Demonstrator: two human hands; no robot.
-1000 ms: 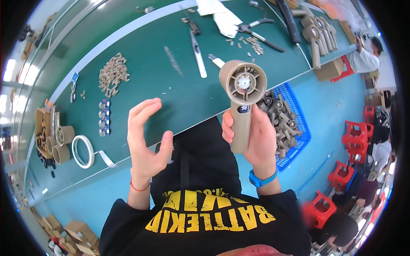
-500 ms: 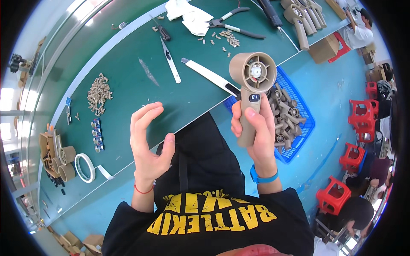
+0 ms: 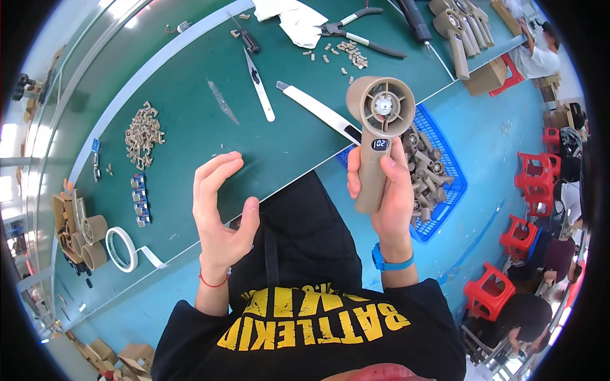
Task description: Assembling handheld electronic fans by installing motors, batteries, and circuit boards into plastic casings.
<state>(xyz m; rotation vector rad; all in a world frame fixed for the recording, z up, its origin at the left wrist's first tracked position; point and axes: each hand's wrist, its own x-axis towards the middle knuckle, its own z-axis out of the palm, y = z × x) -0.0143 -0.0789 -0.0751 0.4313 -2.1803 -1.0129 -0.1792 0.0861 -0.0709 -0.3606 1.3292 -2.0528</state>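
A beige handheld fan [image 3: 370, 173] stands upright in my right hand [image 3: 394, 202], whose fingers wrap round its handle. Its round head faces up at me, with spokes round a white hub, and a small display glows on the neck. My thumb lies on the handle just below that display. My left hand [image 3: 222, 209] is held over the table's near edge with fingers curved and apart, nothing in it. Close to the fan's head, a white-handled cutter knife [image 3: 318, 110] rests on the green table [image 3: 190, 146].
Tweezers [image 3: 260, 89], a screwdriver [image 3: 248, 39], pliers [image 3: 356, 32] and small beige parts [image 3: 143, 134] lie on the table. Tape [image 3: 121, 249] sits at left. Several fans [image 3: 459, 47] stand far right. A blue basket [image 3: 452, 209] of beige fan parts is beyond my right hand. Red stools [image 3: 489, 291] line the right.
The fan's display reading has changed, and my right thumb has shifted slightly. The view has turned a little; my left hand keeps its pose.
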